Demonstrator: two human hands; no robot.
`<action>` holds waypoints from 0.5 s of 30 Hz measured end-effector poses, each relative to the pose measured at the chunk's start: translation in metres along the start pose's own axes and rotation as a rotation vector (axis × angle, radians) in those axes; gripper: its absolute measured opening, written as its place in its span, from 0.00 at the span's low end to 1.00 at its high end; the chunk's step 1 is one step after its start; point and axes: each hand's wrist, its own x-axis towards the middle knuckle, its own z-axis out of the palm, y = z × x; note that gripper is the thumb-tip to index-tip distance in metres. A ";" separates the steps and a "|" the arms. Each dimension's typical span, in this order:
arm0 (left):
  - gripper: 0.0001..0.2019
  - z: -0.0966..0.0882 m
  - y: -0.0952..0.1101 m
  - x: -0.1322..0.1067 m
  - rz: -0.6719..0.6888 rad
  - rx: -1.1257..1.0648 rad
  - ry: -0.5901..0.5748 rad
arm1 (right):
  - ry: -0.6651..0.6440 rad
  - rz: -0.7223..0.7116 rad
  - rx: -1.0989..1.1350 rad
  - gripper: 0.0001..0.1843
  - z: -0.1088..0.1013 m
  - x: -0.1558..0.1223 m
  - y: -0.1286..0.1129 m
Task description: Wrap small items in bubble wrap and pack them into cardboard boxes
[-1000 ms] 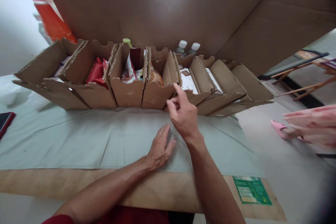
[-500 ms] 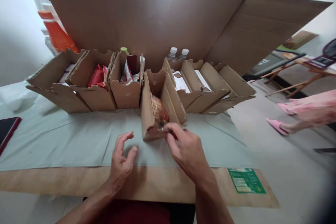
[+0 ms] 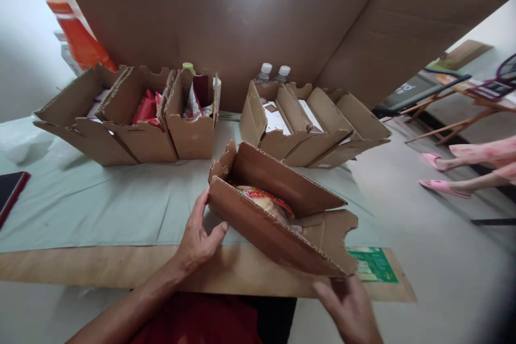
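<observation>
A cardboard box (image 3: 274, 226) with an open top lies turned at an angle near the table's front edge. Inside it is a plastic food packet (image 3: 266, 201) with red and yellow print, partly covered by the box wall. My left hand (image 3: 197, 236) is open, thumb apart, its fingertips at the box's far left corner. Below the box's near right end is my right hand (image 3: 349, 303), smeared by motion. Its thumb stands apart, while the other fingers are partly hidden at the box's lower edge, so their grip cannot be made out.
Behind stand more cardboard boxes (image 3: 133, 142) with packets and cartons, a gap between two groups. Capped bottles (image 3: 264, 72) and a tall cardboard panel (image 3: 250, 16) are at the back. A dark device (image 3: 10, 196) lies left. A person's pink-slippered foot (image 3: 443, 187) shows on the right.
The box has come out of the row towards me and swung round, its near end now to the right. My right hand moved down and right with it; my left hand came up against its corner.
</observation>
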 end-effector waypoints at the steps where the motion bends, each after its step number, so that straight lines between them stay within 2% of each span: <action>1: 0.36 0.001 -0.002 -0.002 -0.021 -0.002 0.007 | 0.001 0.029 -0.036 0.34 0.012 -0.001 0.001; 4: 0.34 0.000 -0.006 -0.009 -0.034 0.008 0.050 | 0.011 0.104 -0.030 0.30 0.044 0.016 -0.004; 8: 0.35 -0.009 -0.012 -0.009 -0.047 0.025 0.151 | -0.068 0.066 0.166 0.32 0.077 0.074 -0.018; 12: 0.38 -0.015 -0.018 0.009 -0.042 0.051 0.187 | -0.126 0.006 0.263 0.31 0.105 0.120 -0.025; 15: 0.39 -0.015 -0.022 0.022 -0.015 0.074 0.162 | -0.084 -0.017 0.302 0.29 0.120 0.127 -0.025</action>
